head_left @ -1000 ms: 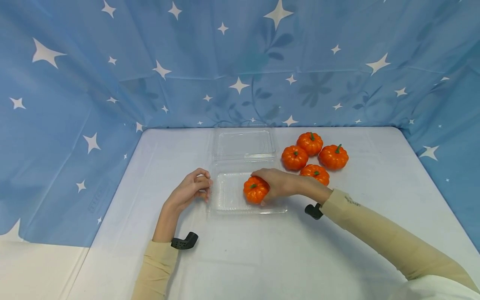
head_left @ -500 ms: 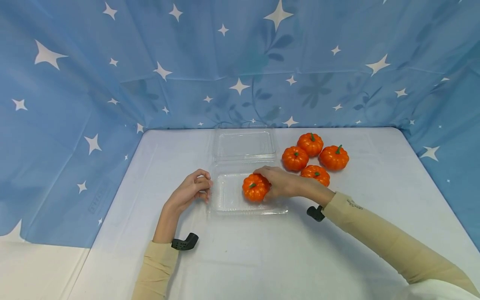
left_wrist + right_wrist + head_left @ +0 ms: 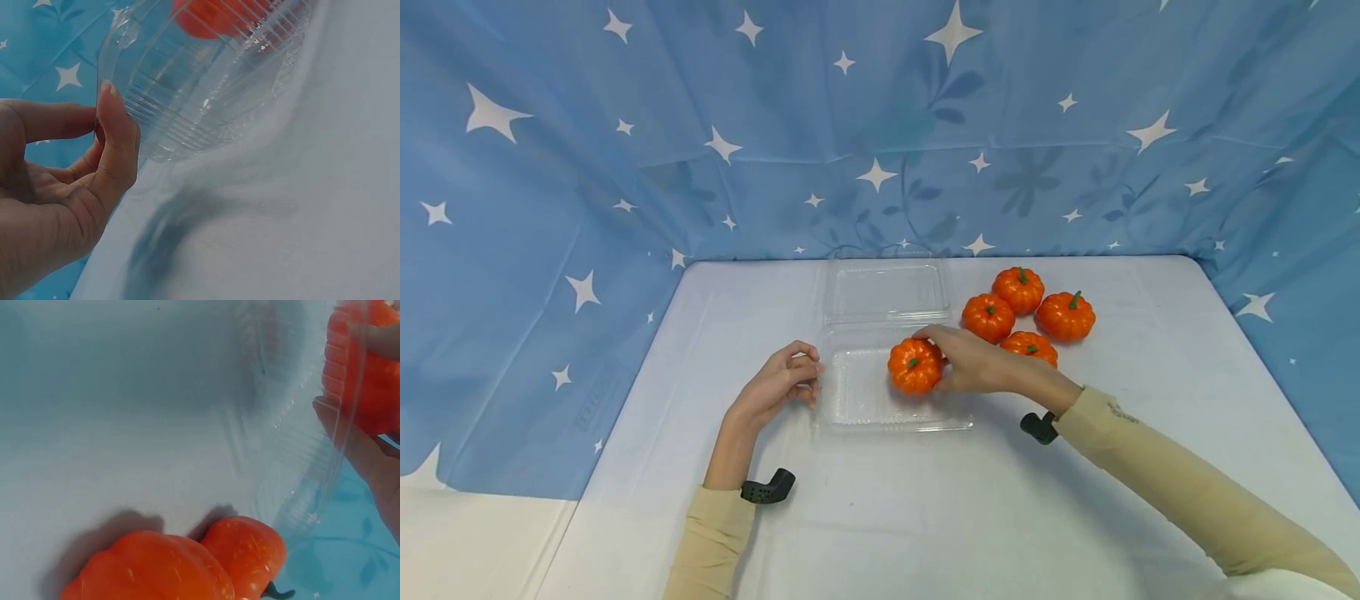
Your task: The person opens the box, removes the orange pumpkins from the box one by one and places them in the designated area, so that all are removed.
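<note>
A small orange pumpkin [image 3: 914, 367] with a green stem is held in my right hand [image 3: 973, 362], over the right part of a clear plastic clamshell box's base [image 3: 856, 404]. The right wrist view shows thumb and fingers around the pumpkin [image 3: 378, 387], seen partly through the box's clear wall [image 3: 306, 444]. My left hand [image 3: 777, 383] is at the base's left edge. In the left wrist view, the thumb and a finger of that hand [image 3: 75, 169] pinch the box's rim. The box's lid [image 3: 887, 287] lies folded open behind the base.
Several more orange pumpkins stand in a cluster to the right of the box, including a front one [image 3: 1032, 346] partly behind my right wrist and a right one [image 3: 1066, 317]. White cloth [image 3: 880, 517] covers the table. A blue starred curtain [image 3: 775, 100] hangs behind it.
My right hand has shifted slightly toward the back of the base with the pumpkin, whose stem has tipped toward me. My left hand stays at the rim.
</note>
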{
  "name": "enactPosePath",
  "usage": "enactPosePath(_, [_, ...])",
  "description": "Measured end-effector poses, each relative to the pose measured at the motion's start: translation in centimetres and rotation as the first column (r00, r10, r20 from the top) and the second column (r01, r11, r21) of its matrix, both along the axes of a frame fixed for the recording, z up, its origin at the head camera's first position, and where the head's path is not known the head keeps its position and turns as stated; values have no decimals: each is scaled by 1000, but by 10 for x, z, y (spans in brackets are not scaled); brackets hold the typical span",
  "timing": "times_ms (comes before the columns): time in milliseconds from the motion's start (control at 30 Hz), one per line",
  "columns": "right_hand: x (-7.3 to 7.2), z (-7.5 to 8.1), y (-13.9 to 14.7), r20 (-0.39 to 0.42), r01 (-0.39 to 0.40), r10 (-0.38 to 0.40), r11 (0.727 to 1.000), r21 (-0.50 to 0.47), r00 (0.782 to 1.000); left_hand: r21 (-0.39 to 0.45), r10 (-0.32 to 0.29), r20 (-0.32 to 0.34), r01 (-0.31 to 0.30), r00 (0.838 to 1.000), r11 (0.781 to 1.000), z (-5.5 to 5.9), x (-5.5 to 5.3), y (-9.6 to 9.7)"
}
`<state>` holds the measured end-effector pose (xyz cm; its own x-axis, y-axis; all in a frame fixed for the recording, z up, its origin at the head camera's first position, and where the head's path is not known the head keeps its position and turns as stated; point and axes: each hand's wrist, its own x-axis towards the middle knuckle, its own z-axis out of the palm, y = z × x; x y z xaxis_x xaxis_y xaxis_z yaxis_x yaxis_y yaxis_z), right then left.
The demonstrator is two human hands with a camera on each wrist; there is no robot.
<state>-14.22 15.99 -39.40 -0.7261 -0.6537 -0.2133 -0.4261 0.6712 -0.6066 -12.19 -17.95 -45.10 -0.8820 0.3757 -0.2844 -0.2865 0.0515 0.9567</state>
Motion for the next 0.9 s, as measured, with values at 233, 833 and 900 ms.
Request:
enactPosePath(233, [2, 9, 8, -5, 33, -33, 999, -43, 999, -6, 4, 3, -4, 1000, 1000, -1, 0, -1])
enactPosePath(833, [14, 28, 45, -30, 110, -116, 983, -149, 993, -9, 3, 23, -2, 1000, 1000, 1, 0, 1])
enactPosePath(900, [16, 30, 48, -44, 110, -117, 983, -147, 992, -8, 8, 27, -8, 1000, 1000, 2, 1, 1])
